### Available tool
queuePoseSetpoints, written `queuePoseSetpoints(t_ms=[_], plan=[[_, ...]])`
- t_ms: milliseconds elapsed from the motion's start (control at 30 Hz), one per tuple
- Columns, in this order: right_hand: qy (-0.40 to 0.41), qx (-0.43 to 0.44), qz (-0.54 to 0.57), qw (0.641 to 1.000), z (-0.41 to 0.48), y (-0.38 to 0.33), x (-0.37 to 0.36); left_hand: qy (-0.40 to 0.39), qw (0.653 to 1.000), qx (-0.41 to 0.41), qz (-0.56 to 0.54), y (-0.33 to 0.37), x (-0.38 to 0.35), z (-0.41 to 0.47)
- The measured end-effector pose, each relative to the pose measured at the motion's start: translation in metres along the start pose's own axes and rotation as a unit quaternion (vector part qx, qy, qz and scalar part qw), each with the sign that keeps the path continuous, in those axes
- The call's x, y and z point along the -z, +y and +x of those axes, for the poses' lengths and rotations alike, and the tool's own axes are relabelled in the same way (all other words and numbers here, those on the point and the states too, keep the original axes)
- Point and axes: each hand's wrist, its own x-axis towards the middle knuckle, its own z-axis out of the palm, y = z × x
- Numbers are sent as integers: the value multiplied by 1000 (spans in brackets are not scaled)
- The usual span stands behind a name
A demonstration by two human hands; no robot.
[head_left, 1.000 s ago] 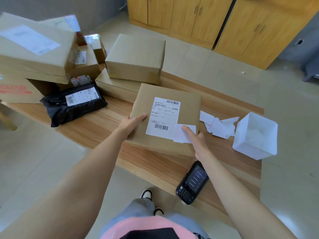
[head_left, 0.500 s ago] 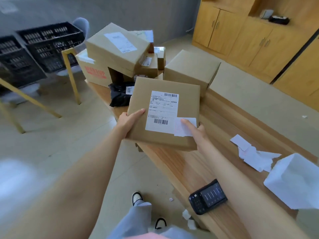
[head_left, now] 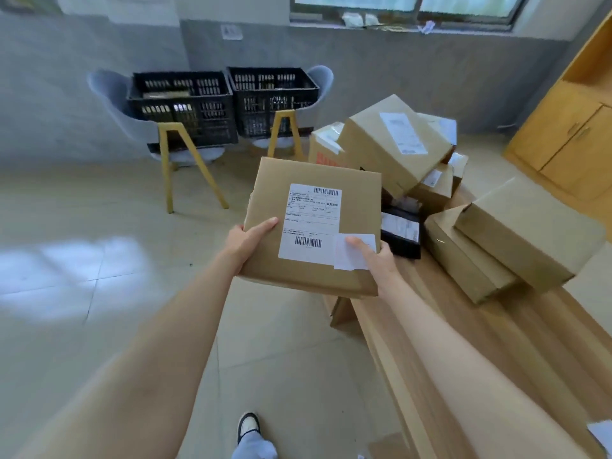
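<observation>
The left hand (head_left: 246,241) is gripping the near-left edge of the box (head_left: 298,276), its thumb lying flat on top and the other fingers curling out of sight beneath; the right hand (head_left: 374,260) is gripping the near-right corner in the same way, with its thumb pinning a loose white slip (head_left: 344,260) against the corner of the label (head_left: 311,223), probably so that the slip is not sliding off while the box is being carried; two hands at opposite sides are keeping the flat box level, label upward and readable; the box is hanging in the air over the floor, just off the left end of the desk (head_left: 463,342), touching nothing but the hands; beyond it, a pile (head_left: 397,140) of other boxes and a black parcel (head_left: 400,233) are waiting on the desk; farther off, two black crates (head_left: 180,104) are sitting on chairs (head_left: 185,154) by the wall, and the box seems to be heading for them.
</observation>
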Motion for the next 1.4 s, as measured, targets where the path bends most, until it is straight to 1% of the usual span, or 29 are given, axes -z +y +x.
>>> queuePoseSetpoints(t_ms=[233, 367, 467, 633, 867, 1067, 1267, 1400], plan=[[-60, 14, -45, 997, 53, -25, -119, 52, 998, 10, -36, 22, 96, 70], [-73, 23, -84, 994, 79, -34, -174, 72, 996, 19, -49, 30, 139, 105], [-94, 16, -93, 991, 99, -39, -206, 80, 995, 28, -53, 38, 163, 132], [-113, 7, -100, 988, 133, -50, -249, 93, 993, 40, -57, 50, 184, 178], [-141, -7, -102, 985, 215, -72, -307, 112, 991, 49, -60, 82, 205, 256], [-180, -22, -90, 979, 296, -110, -371, 153, 985, 60, -55, 131, 224, 334], [-219, -6, -98, 971, 377, -155, -432, 175, 980, 58, -81, 180, 243, 405], [-221, -7, -108, 969, 420, -167, -467, 186, 976, 67, -92, 199, 255, 450]])
